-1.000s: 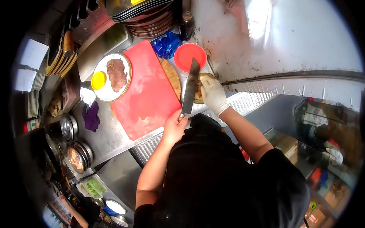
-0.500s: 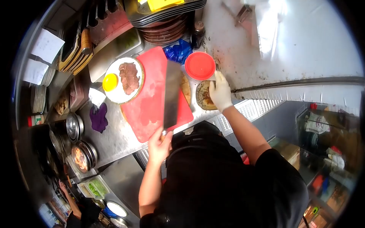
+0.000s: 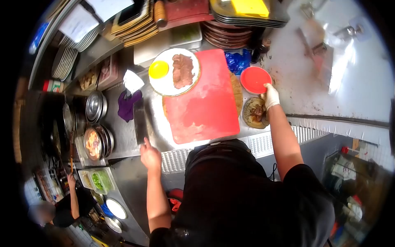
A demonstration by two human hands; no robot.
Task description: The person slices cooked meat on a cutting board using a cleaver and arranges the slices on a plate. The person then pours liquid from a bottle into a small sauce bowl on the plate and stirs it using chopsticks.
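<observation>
My left hand (image 3: 150, 156) grips a cleaver (image 3: 141, 121) by its handle, its broad blade pointing away over the steel counter, left of a red cutting board (image 3: 201, 107). On the right, my gloved right hand (image 3: 270, 97) pinches the edge of a round red plastic lid (image 3: 255, 80). Just below that lid sits a patterned bowl (image 3: 249, 114) with brown sauce and food scraps in it. A white plate (image 3: 164, 87) overlaps the board's far left corner. It carries sliced brown meat (image 3: 182, 71) and a small yellow dish (image 3: 159, 69).
A purple cloth (image 3: 126, 108) and white paper (image 3: 133, 81) lie on the left, near metal bowls (image 3: 94, 105). Blue plastic (image 3: 237, 61), a dark bottle (image 3: 261, 49) and stacked brown plates (image 3: 227, 36) stand at the back. Another person's arm (image 3: 74, 201) shows at lower left.
My left hand has carried the cleaver from above the cutting board leftwards, off the board. My right hand has shifted from beside the bowl to the red lid's edge. The view has turned.
</observation>
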